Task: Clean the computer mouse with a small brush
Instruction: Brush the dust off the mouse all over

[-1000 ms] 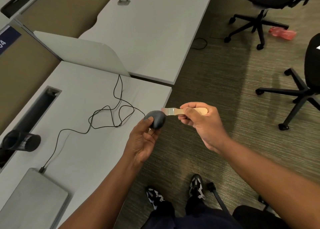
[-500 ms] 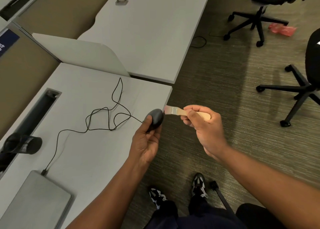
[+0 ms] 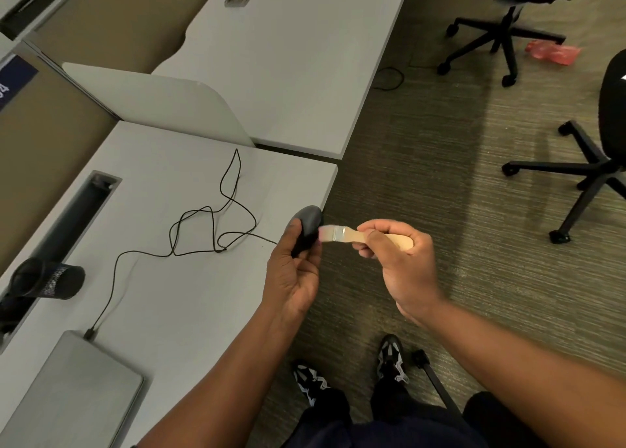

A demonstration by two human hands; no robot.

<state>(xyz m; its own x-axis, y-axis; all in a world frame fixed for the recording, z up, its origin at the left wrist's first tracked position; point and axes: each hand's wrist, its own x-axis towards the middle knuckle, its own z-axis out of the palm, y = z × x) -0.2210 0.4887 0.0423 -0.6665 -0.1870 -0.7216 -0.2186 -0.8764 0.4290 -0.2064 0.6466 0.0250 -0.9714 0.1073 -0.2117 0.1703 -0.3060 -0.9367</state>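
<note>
A dark grey computer mouse (image 3: 309, 225) is held up just past the desk's right edge, gripped by my left hand (image 3: 294, 271) with the thumb along its left side. Its thin black cable (image 3: 210, 220) trails in loops over the grey desk (image 3: 169, 298) to a closed laptop (image 3: 67, 390). My right hand (image 3: 399, 261) grips the wooden handle of a small flat brush (image 3: 342, 234). The pale bristles touch the mouse's right side.
A black mesh pen cup (image 3: 47, 282) lies on its side at the desk's left, beside a cable slot (image 3: 84, 210). Two office chairs (image 3: 501, 23) (image 3: 596, 162) stand on the carpet to the right. A pink bottle (image 3: 552, 51) lies on the floor.
The brush has swept a little lower along the mouse's right side, and both hands have shifted slightly with it.
</note>
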